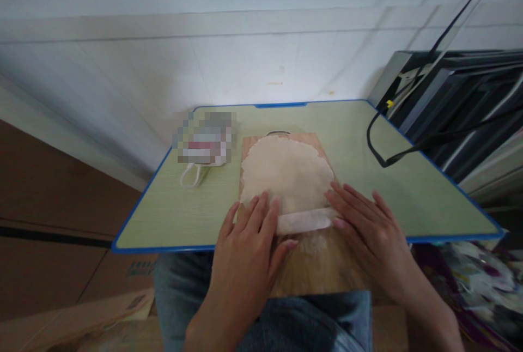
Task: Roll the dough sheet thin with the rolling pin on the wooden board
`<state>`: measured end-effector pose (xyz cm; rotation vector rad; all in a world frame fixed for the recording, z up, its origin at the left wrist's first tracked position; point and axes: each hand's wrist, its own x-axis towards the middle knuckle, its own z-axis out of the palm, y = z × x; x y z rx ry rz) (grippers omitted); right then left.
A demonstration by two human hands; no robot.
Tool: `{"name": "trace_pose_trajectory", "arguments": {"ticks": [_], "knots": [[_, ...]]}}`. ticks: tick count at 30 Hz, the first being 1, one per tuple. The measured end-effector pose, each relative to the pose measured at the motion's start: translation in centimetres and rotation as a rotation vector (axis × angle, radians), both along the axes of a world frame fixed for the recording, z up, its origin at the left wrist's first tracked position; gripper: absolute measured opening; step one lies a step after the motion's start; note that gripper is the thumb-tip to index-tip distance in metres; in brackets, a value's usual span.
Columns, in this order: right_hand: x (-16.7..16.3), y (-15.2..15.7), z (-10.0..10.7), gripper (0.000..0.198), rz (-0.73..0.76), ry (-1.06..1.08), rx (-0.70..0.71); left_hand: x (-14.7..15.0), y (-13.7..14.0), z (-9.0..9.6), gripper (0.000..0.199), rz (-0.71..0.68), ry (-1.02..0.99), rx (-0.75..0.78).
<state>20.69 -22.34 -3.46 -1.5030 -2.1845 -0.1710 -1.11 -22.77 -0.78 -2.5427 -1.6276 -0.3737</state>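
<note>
A thin, pale sheet of dough point(286, 169) with a ragged edge covers most of a wooden board point(322, 265). Along its near edge lies a whitish, floury roll point(305, 221); whether a rolling pin is inside is hidden. My left hand point(247, 254) rests over the roll's left end, fingers stretched out and apart, thumb on the near side. At the right end my right hand point(370, 229) lies with extended fingers on the dough's edge and its thumb by the roll. Both hands are open, touching without wrapping round anything.
The board sits on a green table point(163, 213) with a blue rim, its near end jutting over my lap. A blurred-out package point(204, 142) with a white loop stands back left. A black strap point(384, 162) hangs over the right side, near stacked dark panels point(461, 90).
</note>
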Motion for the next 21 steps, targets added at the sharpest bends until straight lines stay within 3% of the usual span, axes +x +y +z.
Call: {"name": "trace_pose_trajectory", "arguments": {"ticks": [14,21], "knots": [[-1.0,6.2,1.5,0.042,-0.042,-0.101,-0.057,-0.2,6.7,1.1,0.047,0.025,0.052,-0.047],[-0.9,6.2,1.4,0.041,-0.031,-0.109,-0.018,-0.2,6.1,0.8,0.044,0.034,0.029,-0.031]]}}
